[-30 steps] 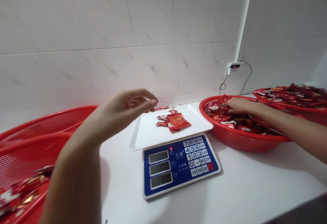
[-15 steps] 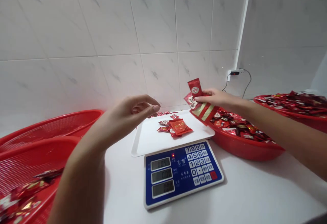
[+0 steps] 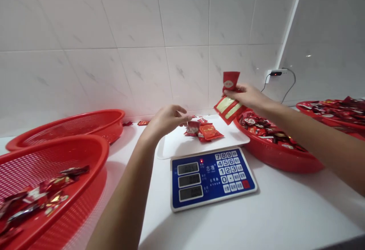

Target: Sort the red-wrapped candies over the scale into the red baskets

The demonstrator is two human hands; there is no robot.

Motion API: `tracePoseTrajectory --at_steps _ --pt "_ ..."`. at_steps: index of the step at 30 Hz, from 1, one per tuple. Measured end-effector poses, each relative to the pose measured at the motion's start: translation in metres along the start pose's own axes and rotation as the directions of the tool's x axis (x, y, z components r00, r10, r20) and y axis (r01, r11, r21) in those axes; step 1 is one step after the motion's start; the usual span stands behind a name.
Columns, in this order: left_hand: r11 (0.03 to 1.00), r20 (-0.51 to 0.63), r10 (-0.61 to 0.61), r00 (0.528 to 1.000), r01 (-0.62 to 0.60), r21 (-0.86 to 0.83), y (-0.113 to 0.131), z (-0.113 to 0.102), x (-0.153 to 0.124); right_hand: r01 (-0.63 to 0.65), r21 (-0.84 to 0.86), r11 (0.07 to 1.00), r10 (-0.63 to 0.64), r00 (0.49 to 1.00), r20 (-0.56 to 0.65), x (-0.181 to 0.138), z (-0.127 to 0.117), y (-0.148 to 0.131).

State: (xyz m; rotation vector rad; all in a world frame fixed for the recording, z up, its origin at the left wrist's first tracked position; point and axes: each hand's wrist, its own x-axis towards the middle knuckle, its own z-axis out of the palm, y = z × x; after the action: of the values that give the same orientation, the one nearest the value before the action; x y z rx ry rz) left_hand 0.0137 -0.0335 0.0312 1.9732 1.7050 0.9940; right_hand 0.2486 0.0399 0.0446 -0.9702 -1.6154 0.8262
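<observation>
My left hand [image 3: 168, 120] hovers over the left part of the scale's white tray [image 3: 173, 147], fingers apart with nothing between them. Just below its fingertips is a blurred reddish candy packet [image 3: 192, 128], beside an orange-red packet [image 3: 209, 131] in a small pile on the tray. My right hand [image 3: 242, 95] is raised above the tray's right edge, closed on red candy packets. One small red packet [image 3: 230, 81] sticks up from the fingers, and a larger one with two pale gold stripes [image 3: 228, 109] hangs below.
The blue scale panel [image 3: 213, 179] faces me. A red basin of candies [image 3: 273, 160] stands right, another heaped one [image 3: 336, 113] behind it. Two red mesh baskets [image 3: 97, 147] [image 3: 114, 117] are at left, the nearer holding candies. A tiled wall [image 3: 137, 79] and power socket [image 3: 273, 74] rise behind.
My left hand has moved towards the pile, where a reddish packet now lies or drops over the smaller ones. A pink packet with white lettering no longer shows in my right hand.
</observation>
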Motion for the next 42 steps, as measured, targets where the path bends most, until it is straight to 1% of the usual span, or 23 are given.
tracePoseTrajectory --at_steps 3,4,6,8,10,12,14,16,17,19,20,22,24,27,32,35,38,40,42 --pt "1.000 -0.105 0.027 0.994 -0.025 0.013 0.009 -0.005 -0.006 0.143 0.004 0.990 -0.141 0.981 -0.136 0.005 -0.011 0.024" --pt "0.999 -0.126 0.035 0.991 -0.035 0.006 0.013 -0.007 -0.009 0.172 -0.004 0.985 -0.170 0.970 -0.173 0.005 -0.013 0.033" --pt "0.998 -0.159 0.058 0.986 -0.064 -0.029 0.020 -0.012 -0.015 0.190 -0.032 0.981 -0.192 0.953 -0.233 0.006 -0.014 0.050" --pt "0.993 -0.215 0.093 0.972 -0.106 -0.053 0.027 -0.016 -0.021 0.190 -0.035 0.981 -0.192 0.939 -0.287 0.005 -0.013 0.062" --pt "0.990 -0.275 0.115 0.955 -0.134 -0.049 0.033 -0.020 -0.026 0.184 0.011 0.983 -0.170 0.927 -0.334 0.004 -0.012 0.067" --pt "0.992 -0.308 0.111 0.945 -0.123 -0.020 0.036 -0.023 -0.029 0.145 0.075 0.987 -0.109 0.926 -0.362 0.002 -0.012 0.066" --pt "0.995 -0.318 0.095 0.943 -0.096 0.012 0.038 -0.025 -0.032 0.099 0.113 0.989 -0.052 0.931 -0.362 0.001 -0.012 0.064" --pt "0.997 -0.294 0.074 0.953 -0.064 0.043 0.037 -0.027 -0.032 0.090 0.121 0.989 -0.042 0.936 -0.350 0.001 -0.012 0.063" --pt "0.997 -0.262 0.051 0.964 -0.034 0.070 0.036 -0.028 -0.032 0.099 0.120 0.988 -0.052 0.937 -0.344 0.001 -0.012 0.064" --pt "0.982 -0.148 -0.033 0.988 0.060 0.182 0.034 -0.030 -0.031 0.119 0.111 0.987 -0.076 0.940 -0.333 0.002 -0.012 0.066" --pt "0.960 -0.081 -0.090 0.993 0.108 0.257 0.032 -0.031 -0.030 0.127 0.105 0.986 -0.086 0.939 -0.332 0.003 -0.012 0.068" --pt "0.903 0.029 -0.190 0.981 0.163 0.396 0.029 -0.031 -0.028 0.145 0.093 0.985 -0.106 0.936 -0.335 0.005 -0.013 0.071" --pt "0.861 0.083 -0.231 0.969 0.164 0.481 0.026 -0.031 -0.024 0.164 0.088 0.983 -0.125 0.934 -0.335 0.007 -0.013 0.074" --pt "0.817 0.130 -0.248 0.960 0.136 0.560 0.019 -0.026 -0.019 0.184 0.081 0.980 -0.147 0.930 -0.336 0.007 -0.014 0.074" --pt "0.764 0.245 -0.332 0.911 0.108 0.636 0.012 -0.006 -0.012 0.157 0.069 0.985 -0.124 0.928 -0.351 0.004 -0.012 0.071" --pt "0.731 0.249 -0.279 0.927 0.037 0.681 0.012 0.010 -0.008 0.142 0.105 0.984 -0.096 0.930 -0.355 0.003 -0.011 0.069" --pt "0.719 0.194 -0.197 0.961 0.007 0.695 0.012 0.020 -0.004 0.138 0.119 0.983 -0.089 0.933 -0.348 0.003 -0.010 0.070" --pt "0.719 0.143 -0.153 0.978 0.011 0.695 0.012 0.020 -0.002 0.147 0.095 0.985 -0.107 0.934 -0.340 0.003 -0.010 0.070" --pt "0.759 0.064 -0.095 0.993 0.031 0.650 0.012 0.014 -0.003 0.169 0.080 0.982 -0.133 0.931 -0.339 0.004 -0.011 0.071"
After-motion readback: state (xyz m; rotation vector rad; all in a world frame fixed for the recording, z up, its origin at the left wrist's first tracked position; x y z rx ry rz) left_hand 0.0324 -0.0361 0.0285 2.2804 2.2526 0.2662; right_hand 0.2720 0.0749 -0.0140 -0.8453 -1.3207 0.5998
